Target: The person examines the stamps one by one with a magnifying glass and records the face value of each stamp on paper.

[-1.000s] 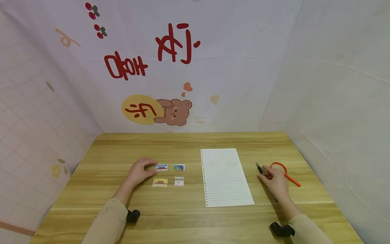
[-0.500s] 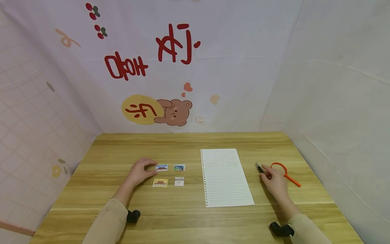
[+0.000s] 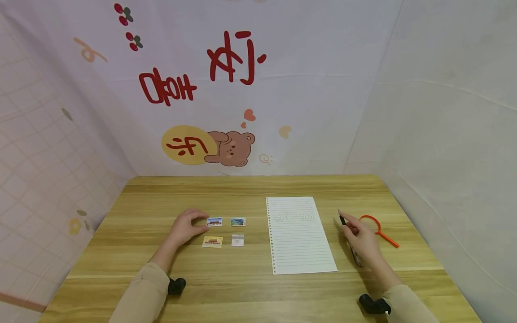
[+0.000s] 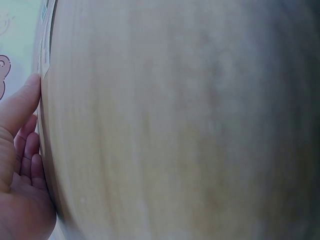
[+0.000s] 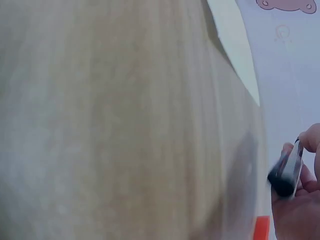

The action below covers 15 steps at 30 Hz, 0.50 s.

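In the head view, my left hand (image 3: 186, 228) rests on the table, its thumb and a fingertip touching the left corners of a small blue-sky stamp (image 3: 214, 222). Beside that lies a green-blue landscape stamp (image 3: 238, 221). Nearer are a yellow stamp (image 3: 212, 242) and a pale grey-white stamp (image 3: 237, 240). My right hand (image 3: 365, 241) pinches a pen (image 3: 355, 256) just right of the lined paper (image 3: 300, 251), which bears faint handwriting. The pen's dark rear end (image 5: 283, 184) shows in the right wrist view. In the left wrist view, the left thumb (image 4: 22, 102) reaches a paper edge.
A magnifying glass (image 3: 388, 239) with an orange-red rim and handle lies behind and right of my right hand. The wooden table (image 3: 242, 296) meets a printed cloth backdrop (image 3: 315, 125) at its far edge.
The pen has turned in my right hand; its rear part now shows to the left of the wrist. The left hand, stamps, paper and magnifying glass stay put.
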Each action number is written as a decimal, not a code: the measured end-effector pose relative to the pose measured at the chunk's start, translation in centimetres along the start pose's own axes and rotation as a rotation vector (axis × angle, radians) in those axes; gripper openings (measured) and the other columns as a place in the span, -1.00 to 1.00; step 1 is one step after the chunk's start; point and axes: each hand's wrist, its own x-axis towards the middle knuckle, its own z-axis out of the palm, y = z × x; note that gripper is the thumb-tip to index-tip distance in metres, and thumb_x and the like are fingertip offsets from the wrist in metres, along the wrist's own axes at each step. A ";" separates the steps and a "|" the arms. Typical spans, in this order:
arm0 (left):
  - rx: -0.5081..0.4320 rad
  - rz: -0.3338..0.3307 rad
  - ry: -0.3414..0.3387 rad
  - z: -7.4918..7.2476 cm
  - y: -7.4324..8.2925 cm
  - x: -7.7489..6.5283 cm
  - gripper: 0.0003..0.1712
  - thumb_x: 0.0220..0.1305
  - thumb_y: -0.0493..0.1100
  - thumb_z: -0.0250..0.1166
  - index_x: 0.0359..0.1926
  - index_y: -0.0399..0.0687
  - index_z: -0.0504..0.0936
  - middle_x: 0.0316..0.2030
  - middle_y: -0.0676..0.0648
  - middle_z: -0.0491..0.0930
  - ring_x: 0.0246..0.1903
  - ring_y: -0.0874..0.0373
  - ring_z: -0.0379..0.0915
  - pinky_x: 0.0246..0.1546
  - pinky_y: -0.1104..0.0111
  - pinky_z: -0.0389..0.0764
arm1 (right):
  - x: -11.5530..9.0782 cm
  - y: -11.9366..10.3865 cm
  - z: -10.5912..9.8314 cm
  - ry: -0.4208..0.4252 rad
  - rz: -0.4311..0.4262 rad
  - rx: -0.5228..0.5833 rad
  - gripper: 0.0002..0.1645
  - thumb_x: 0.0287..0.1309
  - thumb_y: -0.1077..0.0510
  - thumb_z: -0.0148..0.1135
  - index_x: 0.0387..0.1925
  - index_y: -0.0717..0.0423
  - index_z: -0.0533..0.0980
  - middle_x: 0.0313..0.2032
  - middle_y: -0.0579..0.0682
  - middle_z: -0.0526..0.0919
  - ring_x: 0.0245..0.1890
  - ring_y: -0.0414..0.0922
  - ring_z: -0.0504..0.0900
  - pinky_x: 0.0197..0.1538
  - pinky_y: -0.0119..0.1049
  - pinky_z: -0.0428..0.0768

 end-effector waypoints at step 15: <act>-0.002 -0.006 -0.019 -0.1 0.1 0.0 -0.56 0.11 -0.17 0.52 0.02 -0.20 0.70 0.07 -0.21 0.57 0.16 -0.22 0.39 0.24 -0.11 0.31 | 0.5 -2.1 0.2 -0.227 0.128 0.471 -0.49 0.46 0.16 0.08 0.35 0.27 0.38 0.19 0.15 0.54 0.00 -0.23 0.63 -0.01 -0.49 0.57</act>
